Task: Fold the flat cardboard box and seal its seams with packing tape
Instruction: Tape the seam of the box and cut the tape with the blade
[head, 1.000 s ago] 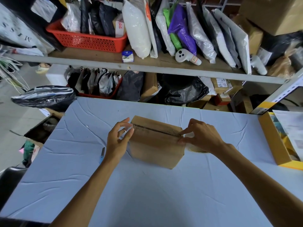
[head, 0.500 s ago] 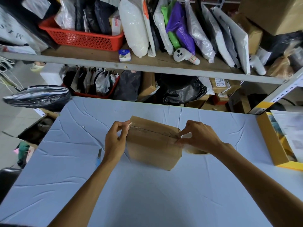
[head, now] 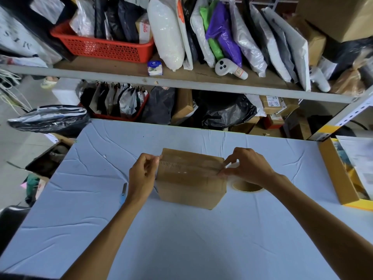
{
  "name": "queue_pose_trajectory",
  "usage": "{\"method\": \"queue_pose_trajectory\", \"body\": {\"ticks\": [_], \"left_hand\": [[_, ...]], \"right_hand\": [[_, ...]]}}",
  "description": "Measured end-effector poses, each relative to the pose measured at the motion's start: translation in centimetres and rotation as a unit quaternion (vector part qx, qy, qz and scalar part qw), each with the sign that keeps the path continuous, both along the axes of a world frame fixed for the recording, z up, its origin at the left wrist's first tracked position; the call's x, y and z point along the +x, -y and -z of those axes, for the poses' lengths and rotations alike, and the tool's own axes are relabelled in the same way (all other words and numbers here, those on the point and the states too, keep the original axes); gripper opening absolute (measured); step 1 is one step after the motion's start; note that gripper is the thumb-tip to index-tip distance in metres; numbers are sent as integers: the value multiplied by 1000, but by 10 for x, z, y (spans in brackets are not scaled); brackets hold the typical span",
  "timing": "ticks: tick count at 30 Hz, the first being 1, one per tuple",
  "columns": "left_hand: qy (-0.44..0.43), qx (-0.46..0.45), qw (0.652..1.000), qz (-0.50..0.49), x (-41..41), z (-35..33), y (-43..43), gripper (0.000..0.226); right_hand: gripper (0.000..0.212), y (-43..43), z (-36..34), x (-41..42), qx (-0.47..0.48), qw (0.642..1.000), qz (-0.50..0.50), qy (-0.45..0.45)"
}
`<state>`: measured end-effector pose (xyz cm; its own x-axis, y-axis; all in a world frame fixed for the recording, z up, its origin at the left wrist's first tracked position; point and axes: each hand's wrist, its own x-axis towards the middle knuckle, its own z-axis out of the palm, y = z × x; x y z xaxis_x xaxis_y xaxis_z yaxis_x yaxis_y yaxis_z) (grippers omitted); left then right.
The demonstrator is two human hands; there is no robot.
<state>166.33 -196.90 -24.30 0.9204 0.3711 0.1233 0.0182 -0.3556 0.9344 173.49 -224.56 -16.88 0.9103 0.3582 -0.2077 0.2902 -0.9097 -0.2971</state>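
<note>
A small folded cardboard box (head: 189, 186) stands on the light blue table (head: 181, 239), its top flaps closed. A strip of clear packing tape (head: 187, 167) stretches along the top seam. My left hand (head: 142, 176) pinches the tape's left end at the box's left edge. My right hand (head: 247, 167) pinches the tape at the box's right edge. The tape roll (head: 245, 185) lies flat on the table just under my right hand, partly hidden by it.
A blue-handled cutter (head: 123, 194) lies left of my left wrist. A yellow-edged cardboard tray (head: 339, 176) with papers sits at the table's right. Behind the table stands a shelf (head: 181, 82) packed with bags, a red basket (head: 105, 47) and boxes. An open carton (head: 46, 162) sits on the floor at left.
My left hand has pulled the tape's left end out past the box's left edge and curled round it. My right hand has lifted slightly, uncovering more of the roll.
</note>
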Motion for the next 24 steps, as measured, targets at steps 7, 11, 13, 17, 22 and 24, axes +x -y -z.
{"method": "queue_pose_trajectory", "body": {"ticks": [7,11,13,17,22,24], "left_hand": [[-12,1,1000,-29,-3,3,2,20],[-14,9,999,-37,1,5,1,19],[-11,11,999,-37,2,5,2,18],[-2,22,999,-34,4,5,2,16],[-1,33,999,-31,6,7,3,11],[-1,25,999,-33,7,8,2,11]], "right_hand": [[42,-2,0,7,-10,1000,26,-5],[34,-4,5,10,-21,999,41,-5],[36,-6,6,12,-30,998,50,-12],[41,-12,3,19,-72,996,53,-28],[57,-18,4,29,-112,988,84,-65],[55,-20,4,32,-119,987,83,-72]]}}
